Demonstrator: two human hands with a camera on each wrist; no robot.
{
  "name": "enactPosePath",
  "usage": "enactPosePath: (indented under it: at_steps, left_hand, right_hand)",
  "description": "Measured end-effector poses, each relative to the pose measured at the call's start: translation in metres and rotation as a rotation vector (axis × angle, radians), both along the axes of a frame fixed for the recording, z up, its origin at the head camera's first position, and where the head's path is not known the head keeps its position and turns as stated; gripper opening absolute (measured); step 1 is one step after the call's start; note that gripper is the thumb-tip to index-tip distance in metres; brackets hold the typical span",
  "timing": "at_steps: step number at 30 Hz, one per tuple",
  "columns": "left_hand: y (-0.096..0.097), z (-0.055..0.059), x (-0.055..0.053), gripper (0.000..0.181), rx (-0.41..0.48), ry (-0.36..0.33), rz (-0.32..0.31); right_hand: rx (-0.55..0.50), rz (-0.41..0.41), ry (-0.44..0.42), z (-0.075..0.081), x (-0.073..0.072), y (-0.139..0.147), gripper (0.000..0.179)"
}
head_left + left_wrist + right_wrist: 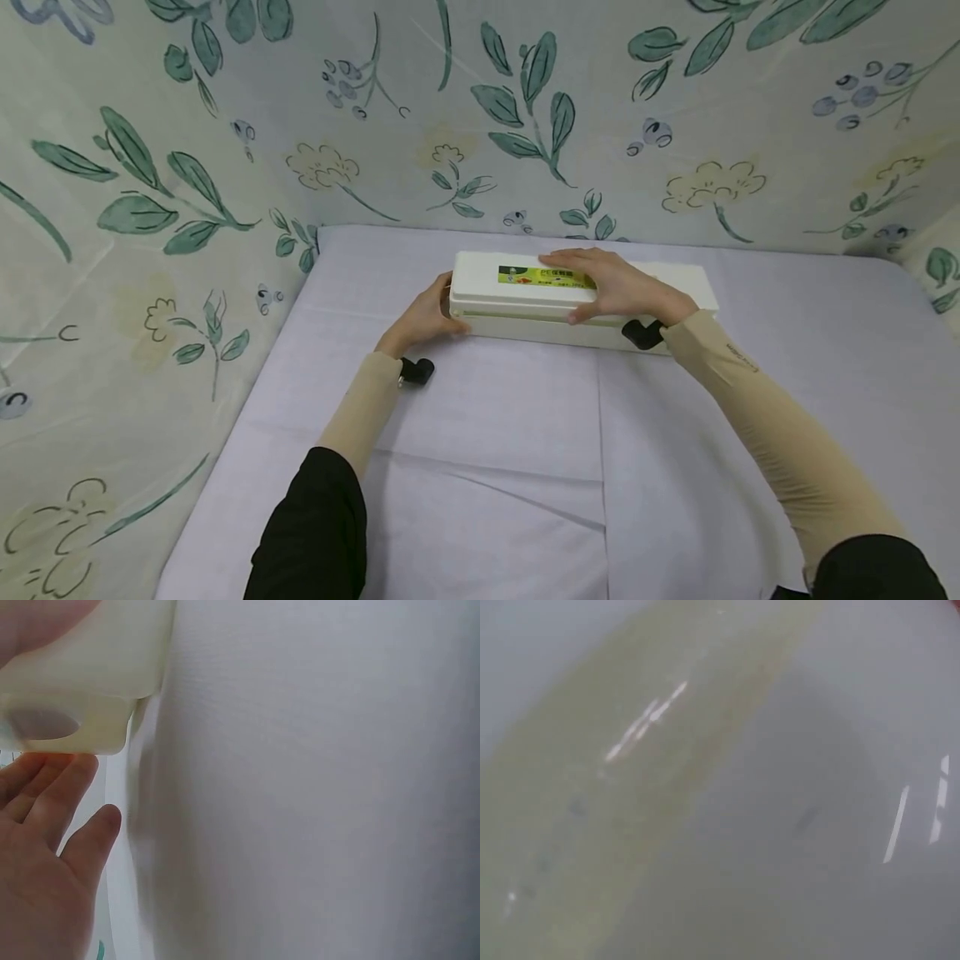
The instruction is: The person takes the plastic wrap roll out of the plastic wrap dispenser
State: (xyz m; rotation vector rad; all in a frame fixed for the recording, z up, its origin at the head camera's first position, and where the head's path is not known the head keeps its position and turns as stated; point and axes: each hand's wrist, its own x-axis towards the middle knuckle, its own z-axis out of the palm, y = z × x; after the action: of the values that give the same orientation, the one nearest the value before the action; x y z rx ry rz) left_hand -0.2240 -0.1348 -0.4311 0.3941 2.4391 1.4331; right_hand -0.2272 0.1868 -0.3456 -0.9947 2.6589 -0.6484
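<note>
Hands (423,318) on box (536,328), R (624,287) part-blocking label (523,276), floral cloth (420,125) bhnd

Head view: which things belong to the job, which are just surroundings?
Job:
- white box
- hands: left hand at its end, right hand on top

Surroundings:
- pale cloth underneath
- floral fabric behind
- black wrist piece, worn

I count on my feed: one box (517,298), one label (525,277), two hand grips (423,317) (622,287), two black wrist pieces (417,372) (642,334), one table (487,400).
</note>
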Motion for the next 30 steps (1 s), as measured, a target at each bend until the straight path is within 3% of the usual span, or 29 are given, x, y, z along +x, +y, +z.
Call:
enactPosePath:
  at_steps: [9, 30]
  left_hand:
    - [0.0, 0.0, -0.001, 0.103, 0.008, 0.003, 0.006]
    - [0.0, -0.001, -0.002, 0.102, 0.018, -0.006, -0.013]
  right_hand:
    - [-0.015, 0.018, 0.037, 0.008, 0.004, -0.003, 0.097]
    - [0.023, -0.024, 0.064, 0.012, 0.007, 0.015, 0.095]
